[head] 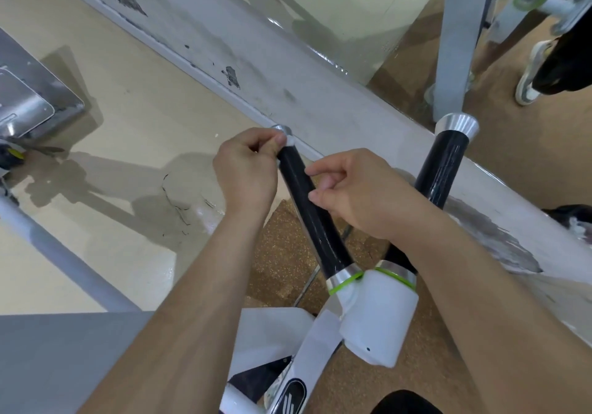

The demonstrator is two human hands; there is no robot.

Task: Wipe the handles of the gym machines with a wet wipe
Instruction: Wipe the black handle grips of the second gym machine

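Two black handles rise from a white machine arm [381,317] with green rings and silver end caps. My left hand [246,173] is closed at the top of the left handle [312,208], just under its cap. A small white bit of wet wipe [291,140] shows at the thumb tip; the rest is hidden in the fist. My right hand [362,195] sits at the right side of the same handle, halfway up, with its fingers curled and fingertips touching the black grip. Nothing shows in it. The right handle [443,163] stands free behind my right wrist.
A worn white ledge [256,61] runs diagonally behind the handles, below a mirror [352,13]. A grey post [455,45] stands at the upper right, with a shoe and a dark trouser leg [531,73] beside it. A metal plate [28,102] and a grey tube [64,259] lie to the left.
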